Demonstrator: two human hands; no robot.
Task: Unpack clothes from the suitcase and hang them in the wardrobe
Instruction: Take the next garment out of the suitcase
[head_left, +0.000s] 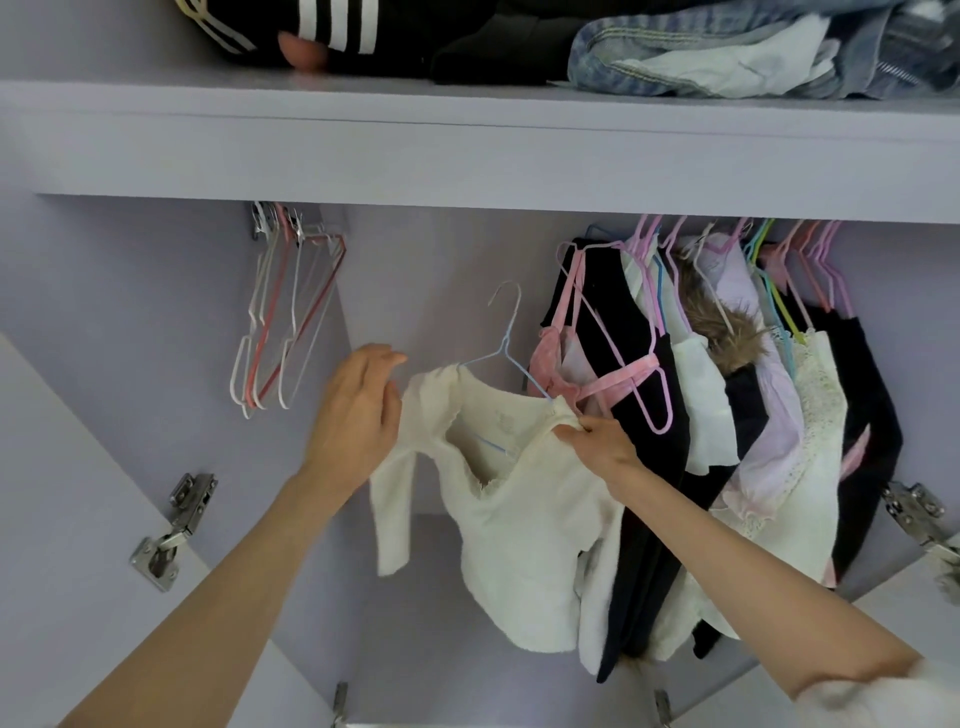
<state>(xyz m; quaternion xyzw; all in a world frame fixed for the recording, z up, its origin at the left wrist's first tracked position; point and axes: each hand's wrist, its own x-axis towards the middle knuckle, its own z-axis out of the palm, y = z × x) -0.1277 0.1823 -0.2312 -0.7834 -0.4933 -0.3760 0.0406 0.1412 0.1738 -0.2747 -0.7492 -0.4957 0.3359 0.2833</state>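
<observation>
A cream knitted top (519, 525) sits on a pale blue wire hanger (506, 338), held up inside the lilac wardrobe, its hook free below the rail. My right hand (597, 441) pinches the top's right shoulder at the neckline. My left hand (358, 410) is at the top's left shoulder; its fingers are relaxed and touch the fabric's edge. The hanger's bar shows through the neck opening. The suitcase is out of view.
Several empty wire hangers (280, 322) hang at the left of the rail. Dark, white, pink and lilac clothes (727, 395) hang packed at the right. The shelf (467, 150) above holds a black striped garment (337, 26) and folded denim (753, 52). Door hinges (176, 525) flank the opening.
</observation>
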